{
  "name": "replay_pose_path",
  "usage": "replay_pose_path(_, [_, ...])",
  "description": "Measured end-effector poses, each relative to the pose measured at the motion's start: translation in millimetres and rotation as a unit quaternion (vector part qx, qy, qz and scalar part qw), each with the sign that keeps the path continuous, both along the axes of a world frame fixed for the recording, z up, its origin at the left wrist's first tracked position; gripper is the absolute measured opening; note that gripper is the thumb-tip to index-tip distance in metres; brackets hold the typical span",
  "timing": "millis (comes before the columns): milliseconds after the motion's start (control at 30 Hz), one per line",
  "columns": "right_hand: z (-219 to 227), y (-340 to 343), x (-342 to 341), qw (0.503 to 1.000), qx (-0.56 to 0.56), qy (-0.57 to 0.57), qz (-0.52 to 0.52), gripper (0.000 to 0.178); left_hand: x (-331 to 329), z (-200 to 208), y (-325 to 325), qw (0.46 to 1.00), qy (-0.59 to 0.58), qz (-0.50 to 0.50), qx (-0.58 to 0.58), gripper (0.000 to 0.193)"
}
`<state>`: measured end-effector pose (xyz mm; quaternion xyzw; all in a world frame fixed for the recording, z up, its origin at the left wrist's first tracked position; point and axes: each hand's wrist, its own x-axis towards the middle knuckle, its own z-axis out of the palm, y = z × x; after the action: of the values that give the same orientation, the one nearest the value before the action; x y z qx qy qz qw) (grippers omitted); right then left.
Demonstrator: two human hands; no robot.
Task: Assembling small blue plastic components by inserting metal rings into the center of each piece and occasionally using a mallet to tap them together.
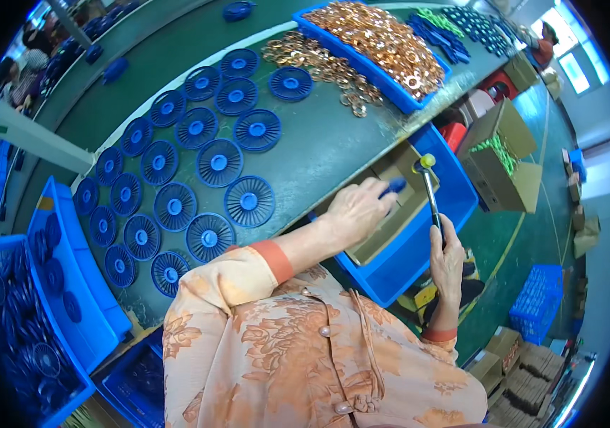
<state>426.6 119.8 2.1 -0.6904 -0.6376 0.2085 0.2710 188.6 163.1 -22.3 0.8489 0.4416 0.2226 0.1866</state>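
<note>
While the right hand (447, 258) clasps a hammer (431, 191), the left hand's (353, 212) fingertips pinch a blue piece (395, 186).

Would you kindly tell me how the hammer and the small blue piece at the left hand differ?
The hammer has a long, slim shaft; the blue piece is short and compact. The hammer's head is mostly yellow; the blue piece is dark blue. The hammer is gripped in the right hand, while the blue piece is at the left hand. Both appear above the blue bin.
</note>
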Motion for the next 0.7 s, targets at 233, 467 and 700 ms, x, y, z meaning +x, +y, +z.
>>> replay_pose_path(233, [4.6,39.2,-68.6,0.986,0.012,0.123,0.115,0.033,-71.5,29.2,43.7,0.983,0.040,0.169,0.062,0.053])
replay_pose_path(467, [0.2,52.2,-86.1,0.975,-0.001,0.181,0.130,0.033,-110.9,-0.2,82.7,0.959,0.175,0.220,0.023,0.057])
replay_pose_path(700, [1.5,56.8,-96.2,0.982,-0.045,0.127,0.133,0.036,-87.3,10.5,21.4,0.990,0.075,0.114,0.045,0.066])
